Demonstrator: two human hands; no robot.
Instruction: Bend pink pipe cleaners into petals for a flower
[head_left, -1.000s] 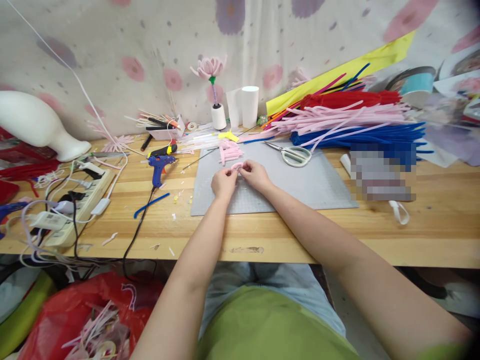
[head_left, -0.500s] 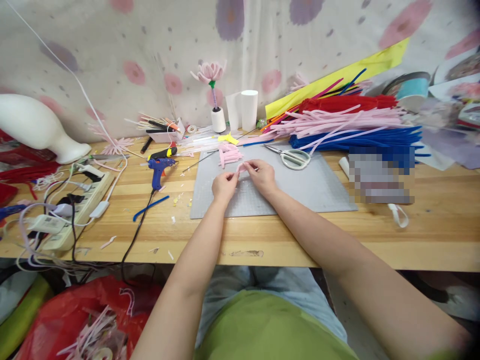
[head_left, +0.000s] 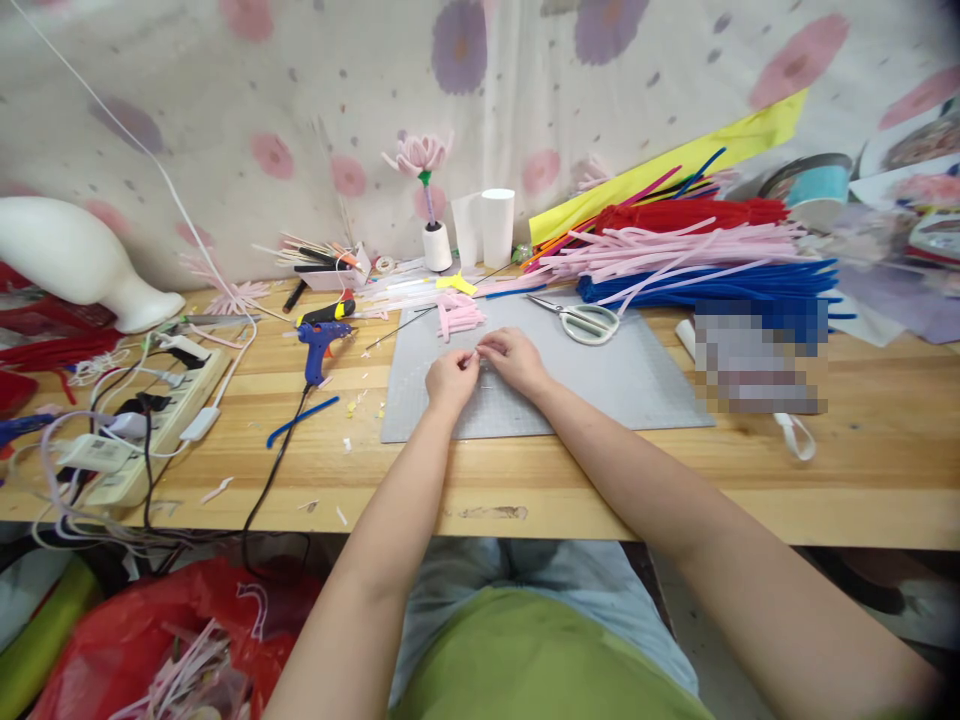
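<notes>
Left hand [head_left: 448, 379] and right hand [head_left: 512, 358] over grey gridded mat [head_left: 637, 375], both grips pinched shut on fuzzy pink pipe-cleaner piece [head_left: 472, 357], metal scissors [head_left: 581, 316] at mat's far edge

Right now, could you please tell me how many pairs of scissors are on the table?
1. The scissors lie on the grey cutting mat, beyond the right hand, beside the pipe-cleaner pile. Others may be hidden in the clutter.
</notes>
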